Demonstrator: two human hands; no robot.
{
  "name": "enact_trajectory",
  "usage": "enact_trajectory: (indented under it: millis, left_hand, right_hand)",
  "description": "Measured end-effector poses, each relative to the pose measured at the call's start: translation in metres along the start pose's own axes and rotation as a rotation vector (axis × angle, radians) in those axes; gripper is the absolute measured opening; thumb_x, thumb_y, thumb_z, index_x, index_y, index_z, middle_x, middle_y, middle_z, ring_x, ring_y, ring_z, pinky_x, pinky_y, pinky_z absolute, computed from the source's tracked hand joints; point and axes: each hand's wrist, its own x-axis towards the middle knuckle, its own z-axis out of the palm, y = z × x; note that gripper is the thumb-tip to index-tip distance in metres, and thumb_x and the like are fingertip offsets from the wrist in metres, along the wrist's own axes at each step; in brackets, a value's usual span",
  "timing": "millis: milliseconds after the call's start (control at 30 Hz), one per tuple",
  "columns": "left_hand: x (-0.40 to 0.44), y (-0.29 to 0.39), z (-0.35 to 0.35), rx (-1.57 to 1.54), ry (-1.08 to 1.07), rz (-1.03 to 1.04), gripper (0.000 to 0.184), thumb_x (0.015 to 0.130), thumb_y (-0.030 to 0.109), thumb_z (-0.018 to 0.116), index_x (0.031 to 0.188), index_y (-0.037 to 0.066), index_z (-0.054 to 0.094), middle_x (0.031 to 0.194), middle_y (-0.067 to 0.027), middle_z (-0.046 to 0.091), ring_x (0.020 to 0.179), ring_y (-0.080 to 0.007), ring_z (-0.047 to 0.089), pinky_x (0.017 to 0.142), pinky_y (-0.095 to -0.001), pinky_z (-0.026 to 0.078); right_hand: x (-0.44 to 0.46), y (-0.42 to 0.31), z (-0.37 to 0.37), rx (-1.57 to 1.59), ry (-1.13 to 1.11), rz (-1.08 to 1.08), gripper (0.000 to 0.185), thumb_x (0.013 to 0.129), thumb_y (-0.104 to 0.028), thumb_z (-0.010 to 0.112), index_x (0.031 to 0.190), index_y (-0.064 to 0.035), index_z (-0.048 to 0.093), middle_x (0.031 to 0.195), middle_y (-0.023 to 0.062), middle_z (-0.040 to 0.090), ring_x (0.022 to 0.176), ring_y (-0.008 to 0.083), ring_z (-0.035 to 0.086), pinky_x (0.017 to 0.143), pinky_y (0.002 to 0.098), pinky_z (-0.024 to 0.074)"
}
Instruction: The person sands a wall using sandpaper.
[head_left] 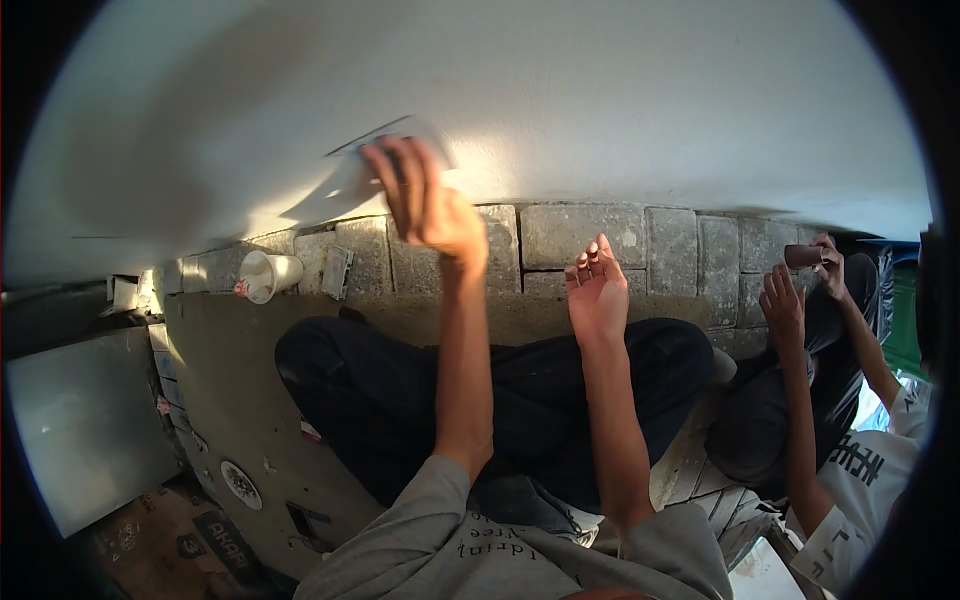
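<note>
- The wall (650, 110), pale and smooth-looking, rises behind the cup (275, 275) and spreads far to either side of it; a broad shadow falls on it above the cup.
- Bricks (583, 235) run along the wall's foot; the cup stands at their left part, with a small block (338, 272) just to its right.
- A board (85, 430), grey and dull, leans nearer the wearer and left of the cup, above a box (170, 535).
- Well to the cup's right, a co-worker's hand (831, 268) holds a brown piece (801, 257).
- The left hand (420, 195) is raised above and right of the cup, its fingers bent and pinching a sheet; motion blurs this grip.
- The right hand (600, 290) is farther right of the cup, palm up, fingers loosely parted, holding nothing that shows; it is well apart from the sheet, so the left is clearly the nearer hand.
- The sheet (441, 150) lies at the left fingertips, up and right of the cup, close against the wall; whether it touches cannot be told. Its long dark edge slants, the lower end towards the cup's side.
- The sheet looks thin, flat and greyish, with a straight edge and a blurred corner; its material is unclear.
</note>
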Motion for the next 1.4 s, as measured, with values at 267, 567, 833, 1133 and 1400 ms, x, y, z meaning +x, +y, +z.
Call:
enact_trajectory:
  millis: [267,567,833,1133,1400]
  left_hand:
    - [-0.021,0.035,0.009,-0.149,-0.11,0.177,0.025,0.094,-0.001,0.056,0.106,0.008,0.077,0.119,-0.0109,0.071,0.128,-0.0347,0.057,0.108,-0.0506,0.049]
    - [-0.009,0.034,0.005,-0.163,-0.085,0.029,0.022,0.089,0.004,0.064,0.108,0.005,0.076,0.119,-0.0129,0.071,0.124,-0.0384,0.06,0.103,-0.0498,0.053]
    - [-0.022,0.019,0.007,-0.2,-0.118,0.126,0.015,0.086,0.005,0.071,0.098,0.009,0.079,0.12,-0.008,0.072,0.124,-0.0322,0.061,0.105,-0.0518,0.052]
    - [-0.023,0.046,0.012,-0.178,-0.125,0.074,0.034,0.092,-0.006,0.055,0.115,0.011,0.073,0.123,-0.0106,0.069,0.132,-0.038,0.052,0.113,-0.0498,0.045]
    - [0.007,0.003,-0.004,-0.029,-0.014,0.074,0.026,0.09,-0.001,0.062,0.109,0.009,0.075,0.121,-0.0092,0.071,0.128,-0.0356,0.057,0.105,-0.0504,0.052]
  right_hand:
    - [0.003,0.002,-0.005,0.002,-0.004,0.022,0.037,0.104,-0.017,0.051,0.138,-0.0037,0.05,0.099,-0.0021,0.053,0.088,0.0117,0.051,0.081,0.0292,0.0455]
    - [0.004,0.006,-0.006,0.011,-0.023,0.03,0.038,0.104,-0.015,0.05,0.14,-0.0027,0.048,0.099,-0.0014,0.053,0.088,0.0117,0.052,0.08,0.0294,0.046]
    - [0.004,0.0,-0.008,0.05,-0.029,0.017,0.039,0.103,-0.015,0.052,0.139,-0.0019,0.048,0.099,-0.0009,0.054,0.088,0.0124,0.052,0.081,0.0302,0.0454]
    - [0.003,0.004,-0.006,0.022,-0.026,0.056,0.043,0.102,-0.017,0.053,0.142,-0.003,0.047,0.101,-0.0016,0.055,0.091,0.0116,0.053,0.083,0.0296,0.0455]
    - [0.001,0.002,-0.005,0.027,-0.029,0.019,0.035,0.102,-0.016,0.053,0.135,-0.0035,0.053,0.1,-0.0015,0.056,0.091,0.0114,0.054,0.081,0.0291,0.0459]
